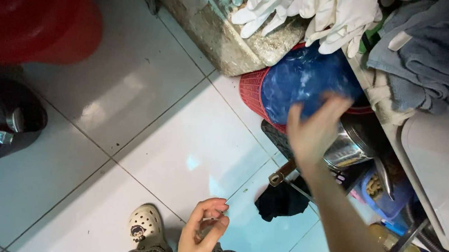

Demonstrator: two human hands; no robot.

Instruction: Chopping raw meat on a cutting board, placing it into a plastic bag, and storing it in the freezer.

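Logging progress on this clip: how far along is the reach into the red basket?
Done: nothing visibly moved; the metal pot sits beside the red basket. In hand: the right hand is open at the blue bag, grasping nothing; the left hand is curled near the knee. Left: any grasp.

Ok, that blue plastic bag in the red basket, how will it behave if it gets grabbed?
The blue plastic bag looks thin and crinkled, so it would probably crumple and shift rather than hold shape. Its glossy surface may be slippery. It bulges above the red basket, so the right hand reaching it may meet something bulky inside.
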